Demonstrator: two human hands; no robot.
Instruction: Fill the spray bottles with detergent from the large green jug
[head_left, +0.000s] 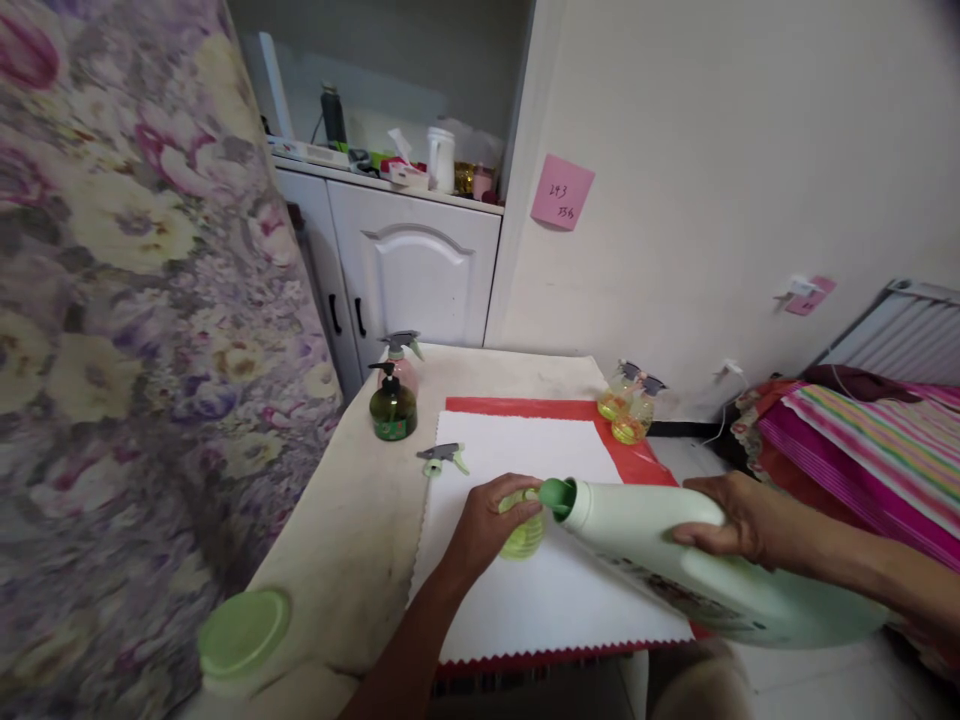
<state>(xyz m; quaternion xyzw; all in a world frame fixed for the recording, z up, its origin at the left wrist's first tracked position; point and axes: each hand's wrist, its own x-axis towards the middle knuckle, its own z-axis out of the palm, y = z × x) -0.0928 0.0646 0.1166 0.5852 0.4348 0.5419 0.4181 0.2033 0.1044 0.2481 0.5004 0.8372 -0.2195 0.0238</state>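
Observation:
My left hand (499,515) is wrapped around a small yellow-green spray bottle (523,537), its sprayer head off, on a white sheet (555,600). My right hand (739,525) grips a large pale green detergent jug (645,515) by its handle. The jug is tipped on its side, and its dark green spout (556,495) meets the mouth of the small bottle. Whether liquid is flowing I cannot make out. A grey and green trigger sprayer head (444,457) lies at the sheet's left edge.
A dark green pump bottle (393,412) and a pink spray bottle (403,372) stand at the table's back left. Two yellowish spray bottles (632,415) stand at the back right. A round green lid (244,632) sits low at left, beside a floral curtain (150,300).

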